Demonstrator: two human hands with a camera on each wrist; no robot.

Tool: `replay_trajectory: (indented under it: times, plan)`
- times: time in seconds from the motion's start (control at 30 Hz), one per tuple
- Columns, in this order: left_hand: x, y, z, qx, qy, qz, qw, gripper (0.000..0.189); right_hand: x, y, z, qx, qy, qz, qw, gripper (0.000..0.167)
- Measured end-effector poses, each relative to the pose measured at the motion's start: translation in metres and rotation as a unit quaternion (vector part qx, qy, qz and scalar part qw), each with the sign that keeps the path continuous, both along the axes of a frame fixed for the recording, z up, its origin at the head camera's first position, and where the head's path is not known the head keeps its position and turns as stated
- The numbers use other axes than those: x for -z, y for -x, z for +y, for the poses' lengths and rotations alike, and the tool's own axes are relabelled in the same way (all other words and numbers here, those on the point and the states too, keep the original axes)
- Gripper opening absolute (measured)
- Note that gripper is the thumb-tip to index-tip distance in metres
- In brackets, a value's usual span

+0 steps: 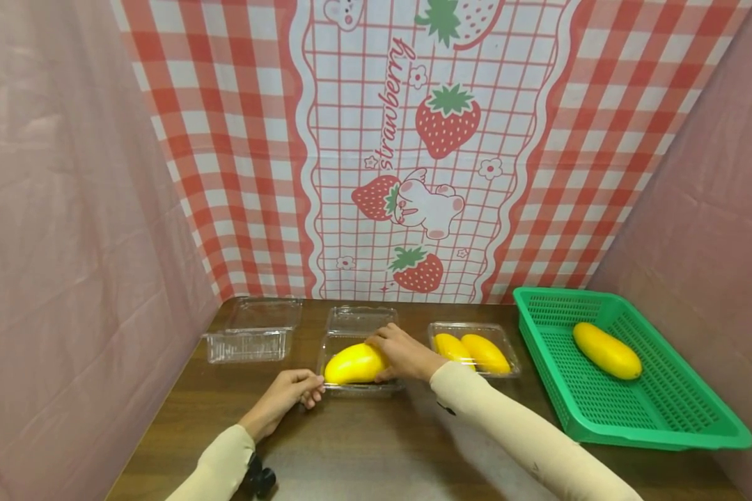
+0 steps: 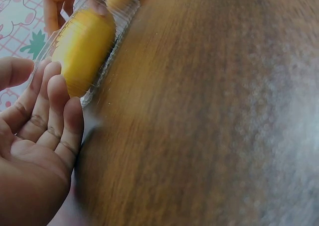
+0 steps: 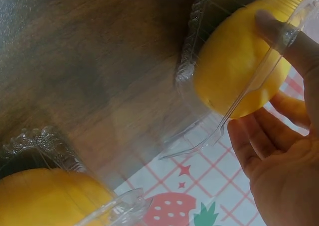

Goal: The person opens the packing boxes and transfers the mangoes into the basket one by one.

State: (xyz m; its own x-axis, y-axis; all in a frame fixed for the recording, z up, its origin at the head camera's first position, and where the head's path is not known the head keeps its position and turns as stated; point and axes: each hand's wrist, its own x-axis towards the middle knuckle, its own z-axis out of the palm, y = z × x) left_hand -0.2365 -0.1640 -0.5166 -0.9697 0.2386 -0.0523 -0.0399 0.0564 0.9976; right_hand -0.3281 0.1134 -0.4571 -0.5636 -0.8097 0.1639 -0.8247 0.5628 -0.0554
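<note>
A yellow mango [image 1: 354, 364] lies in the lower half of a clear plastic clamshell box [image 1: 362, 387], whose lid stands raised at the back. My right hand [image 1: 403, 353] grips the mango's right end; in the right wrist view its thumb [image 3: 271, 27] presses one side and the fingers curl round the other. At the box's front left corner, my left hand [image 1: 292, 391] pinches the rim between thumb and forefinger. In the left wrist view the other fingers [image 2: 56, 106] lie beside the box, close to the mango's near end.
A clear box [image 1: 514, 367] with two mangoes [image 1: 485, 353] stands to the right. Further right, a green basket [image 1: 576, 428] holds one long yellow fruit [image 1: 608, 351]. An open clear box [image 1: 248, 346] stands at the left on the wooden table [image 1: 351, 452]. Behind hangs a strawberry-print cloth [image 1: 407, 139].
</note>
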Motion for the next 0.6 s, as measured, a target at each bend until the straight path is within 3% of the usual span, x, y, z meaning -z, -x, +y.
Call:
replay_trajectory:
  times: [0.2, 0.43, 0.6]
  plan:
    - [0.0004, 0.0002, 0.0001, 0.000, -0.004, -0.001, 1.0000, 0.026, 0.0007, 0.0015, -0.0008, 0.009, -0.001, -0.014, 0.9999, 0.074]
    - [0.0007, -0.0001, 0.0002, 0.001, -0.004, 0.002, 1.0000, 0.026, 0.0007, 0.0017, -0.0027, 0.000, -0.015, 0.003, 0.9999, 0.075]
    - [0.0010, 0.0000, 0.0006, 0.001, -0.006, 0.000, 1.0000, 0.025, 0.0022, 0.0004, -0.0036, 0.016, -0.015, -0.020, 0.9995, 0.077]
